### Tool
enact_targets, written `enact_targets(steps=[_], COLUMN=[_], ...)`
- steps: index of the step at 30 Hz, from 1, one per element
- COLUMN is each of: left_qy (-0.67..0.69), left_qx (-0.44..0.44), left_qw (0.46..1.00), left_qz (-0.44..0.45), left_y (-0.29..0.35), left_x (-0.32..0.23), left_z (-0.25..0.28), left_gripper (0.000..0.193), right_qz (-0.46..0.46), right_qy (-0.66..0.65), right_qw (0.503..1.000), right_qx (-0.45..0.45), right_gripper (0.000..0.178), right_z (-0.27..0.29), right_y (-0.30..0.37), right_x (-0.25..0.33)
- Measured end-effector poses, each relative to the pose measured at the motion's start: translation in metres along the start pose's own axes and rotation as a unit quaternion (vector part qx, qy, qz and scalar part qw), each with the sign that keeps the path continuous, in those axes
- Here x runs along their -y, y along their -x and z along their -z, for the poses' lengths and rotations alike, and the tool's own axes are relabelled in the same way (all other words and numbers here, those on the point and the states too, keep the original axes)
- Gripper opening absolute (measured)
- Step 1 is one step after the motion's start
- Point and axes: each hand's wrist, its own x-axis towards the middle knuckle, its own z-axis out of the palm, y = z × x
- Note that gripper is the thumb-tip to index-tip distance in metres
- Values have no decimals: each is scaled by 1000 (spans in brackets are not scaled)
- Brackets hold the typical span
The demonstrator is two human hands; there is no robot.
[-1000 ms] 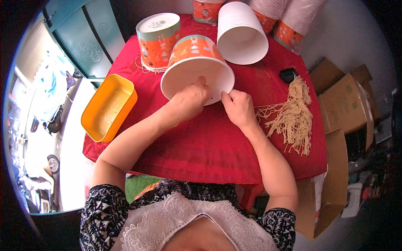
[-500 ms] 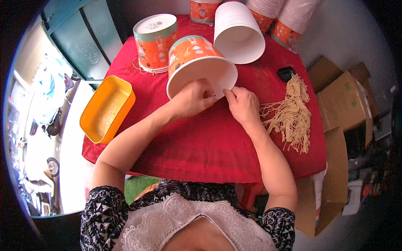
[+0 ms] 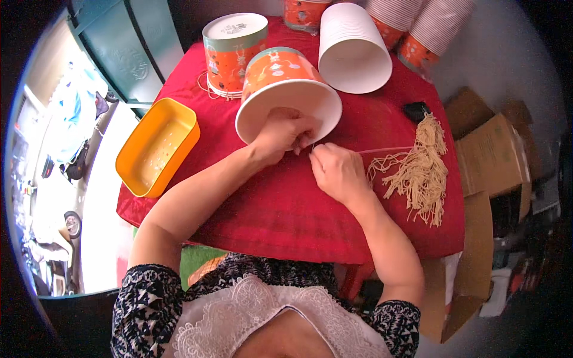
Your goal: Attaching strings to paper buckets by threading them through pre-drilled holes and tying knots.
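Note:
An orange paper bucket [image 3: 285, 65] with a green band and cartoon print lies tilted on the table, its white mouth facing me. My left hand [image 3: 286, 132] reaches into the mouth, fingers curled closed around the near rim. Just right of it, my right hand [image 3: 340, 170] is closed in a pinch. A thin cord runs from this hand toward a bundle of beige cords [image 3: 427, 170] at the table's right. Between the two hands shows a fine dark line, too small to name. What lies inside my fingertips is hidden.
Behind stand an upturned orange bucket [image 3: 236, 56] with string at its base and a white bucket stack [image 3: 355, 53] on its side. A yellow tray [image 3: 158, 149] with small white bits sits left. A black object [image 3: 416, 111] lies by the cords; cardboard boxes [image 3: 492, 161] stand right.
My right hand has drawn down and slightly left from the rim, and a cord now stretches out behind it. My left hand has shifted lower onto the rim. The view has shifted slightly.

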Motion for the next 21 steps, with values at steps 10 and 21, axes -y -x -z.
enact_targets(steps=[10,21], left_qy=[2,-25], left_qx=[64,94], left_qw=[998,995], left_qz=[0,-22], left_y=[2,0], left_x=[4,14], left_z=[6,9], left_gripper=[9,13], right_qz=[32,33], right_qy=[-74,-116], right_qw=[997,993], right_qx=[-13,-11], right_gripper=[6,9], right_z=[2,0], right_y=[-4,-3], right_x=[-5,-7])
